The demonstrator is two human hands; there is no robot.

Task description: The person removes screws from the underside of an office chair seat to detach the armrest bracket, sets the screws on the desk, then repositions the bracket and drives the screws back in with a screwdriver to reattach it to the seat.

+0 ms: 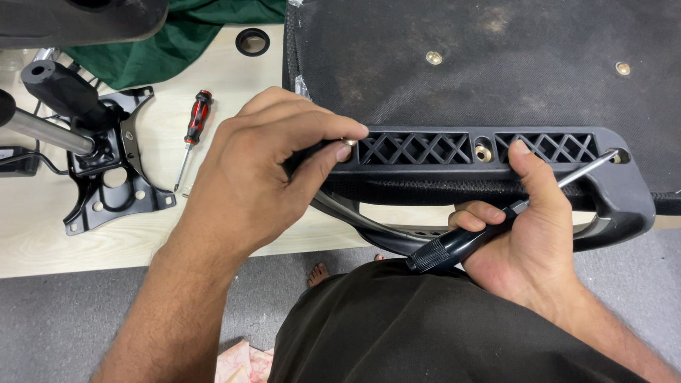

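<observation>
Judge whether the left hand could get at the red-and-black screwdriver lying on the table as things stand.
Probably yes. The screwdriver lies bare on the table, just left of the left hand, with nothing between them. But that hand is pinching at the black armrest bracket and would need to let go.

Seat (496, 64) on table (213, 78), armrest (482, 152) along its near edge — left hand (262, 170) at one end, right hand (532, 234) with screwdriver (496, 220) at the other. Farther left: second screwdriver (193, 128), then bracket (106, 170).

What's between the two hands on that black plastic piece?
In the head view, a lattice-patterned section of the black plastic chair armrest and a brass-coloured screw hole.
</observation>
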